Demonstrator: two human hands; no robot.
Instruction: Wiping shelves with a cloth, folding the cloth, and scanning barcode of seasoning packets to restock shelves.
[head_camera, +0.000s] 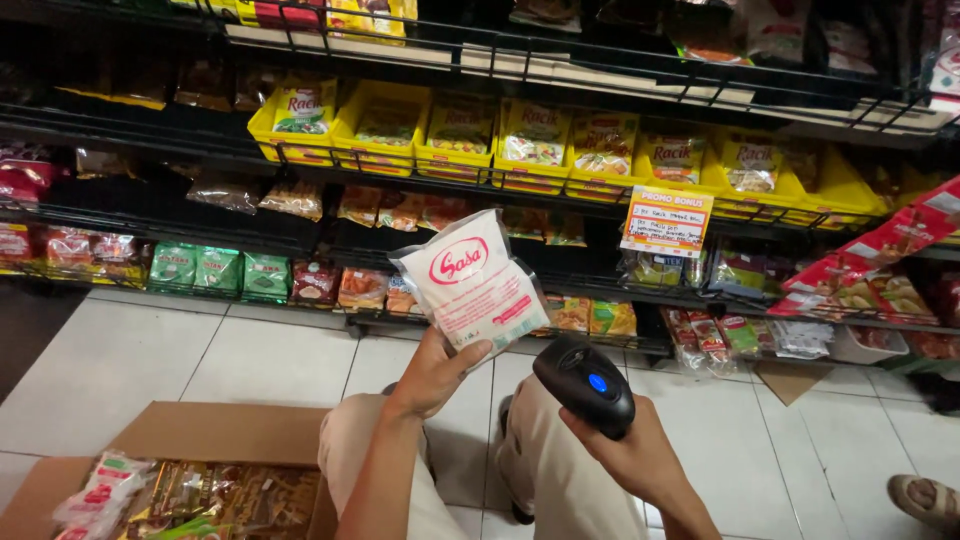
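Shop aisle, white tile floor (150, 350) — left hand (432, 375) gripping white packet (472, 280), right hand (630, 450) clenched round black scanner (585, 385), snack shelves (500, 160) ahead.

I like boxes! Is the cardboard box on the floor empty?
No, the open cardboard box at the lower left holds several shiny snack packets.

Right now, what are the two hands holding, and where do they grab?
The left hand pinches the white packet by its bottom edge. The right hand grips the black scanner by its handle.
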